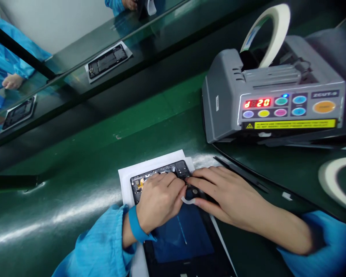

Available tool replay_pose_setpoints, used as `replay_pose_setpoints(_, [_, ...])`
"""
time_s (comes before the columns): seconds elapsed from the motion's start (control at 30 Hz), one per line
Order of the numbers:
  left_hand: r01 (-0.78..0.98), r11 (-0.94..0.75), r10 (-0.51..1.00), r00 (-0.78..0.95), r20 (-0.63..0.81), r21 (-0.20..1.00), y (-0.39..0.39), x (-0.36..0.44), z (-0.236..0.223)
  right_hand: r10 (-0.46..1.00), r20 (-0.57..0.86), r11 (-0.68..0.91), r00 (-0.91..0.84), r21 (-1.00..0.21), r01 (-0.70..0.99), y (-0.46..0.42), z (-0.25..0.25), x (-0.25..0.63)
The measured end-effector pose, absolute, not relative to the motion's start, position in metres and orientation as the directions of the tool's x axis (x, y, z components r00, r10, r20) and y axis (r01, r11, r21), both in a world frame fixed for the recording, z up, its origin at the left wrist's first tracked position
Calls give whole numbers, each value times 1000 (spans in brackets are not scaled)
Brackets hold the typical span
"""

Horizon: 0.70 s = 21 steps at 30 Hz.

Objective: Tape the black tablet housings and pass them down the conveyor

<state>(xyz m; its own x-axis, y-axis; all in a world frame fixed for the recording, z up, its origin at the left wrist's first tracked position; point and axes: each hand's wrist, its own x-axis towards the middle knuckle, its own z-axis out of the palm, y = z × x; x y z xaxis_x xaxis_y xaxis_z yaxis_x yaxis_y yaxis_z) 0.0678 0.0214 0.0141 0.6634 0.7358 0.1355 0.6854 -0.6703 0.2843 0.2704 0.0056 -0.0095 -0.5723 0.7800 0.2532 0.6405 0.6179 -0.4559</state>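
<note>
An opened tablet-like device [181, 231] lies on white paper sheets [154, 162], with circuit parts bare at its far end and a dark blue panel nearer me. My left hand [161, 198], wearing a blue wristband [137, 224], rests over the device with its fingers curled in a pinch. A short curved strip of white tape [188, 201] runs from those fingertips to the thumb of my right hand [226, 194]. The right fingers stretch apart, the index tip near the left fingertips and the thumb touching the tape's end. My left hand hides part of the circuitry.
A grey tape dispenser [223, 96] carrying a tape roll [278, 30] stands at the back right. Another tape roll [331, 184] lies at the right edge, near dark tweezers [242, 173]. Beyond, a raised shelf holds opened devices [108, 61], with co-workers in blue sleeves [14, 50] behind.
</note>
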Motion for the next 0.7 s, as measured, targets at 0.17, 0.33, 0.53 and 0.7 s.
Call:
replay_pose_setpoints(0.17, [687,-660,744,654,140,303,22,68,13,774,252,624,-581,-453,636,6,-9,270])
replay_pose_setpoints(0.33, [688,-648,753,644,136,328,23,67,13,777,242,619,-581,-461,636,6,-8,271])
replay_pose_setpoints(0.53, [702,-628,770,623,137,335,23,68,14,785,246,610,-569,-468,640,6,-8,270])
replay_pose_setpoints(0.7, [687,-641,758,636,143,342,23,67,13,780,234,615,-581,-458,642,7,-7,271])
